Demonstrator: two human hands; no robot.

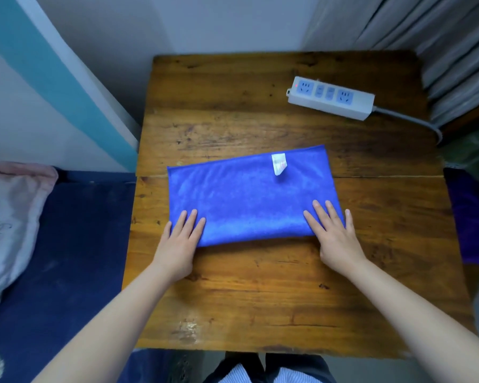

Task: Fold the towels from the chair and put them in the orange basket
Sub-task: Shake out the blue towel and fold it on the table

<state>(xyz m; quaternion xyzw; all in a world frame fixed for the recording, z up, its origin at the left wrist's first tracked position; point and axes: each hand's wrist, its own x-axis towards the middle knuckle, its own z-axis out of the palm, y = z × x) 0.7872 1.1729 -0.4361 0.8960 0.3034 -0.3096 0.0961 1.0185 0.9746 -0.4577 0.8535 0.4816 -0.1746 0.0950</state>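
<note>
While a pillow [9, 217] lies on the dark blue bed [75, 244] just off the desk's left edge, a blue towel [249, 194] is spread in a flat rectangle across the middle of the wooden desk [260, 294], its long sides running roughly from the left edge toward the right edge. The left hand [181, 241] lies palm down with fingers stretched out flat on the towel's near left corner, pressing rather than gripping; the heel of the hand is on bare wood. A small white label [278, 163] sticks up from the towel's far edge, right of centre. The right hand [333, 236] rests the same way on the near right corner, fingers spread and flat, closed around nothing, with its little finger just past the towel's right side. Toward the far right corner of the desk sits a white power strip [331, 98], well apart from the towel, its grey cable [409, 120] running off the right edge. Beyond that corner hang pale curtains [440, 37].
</note>
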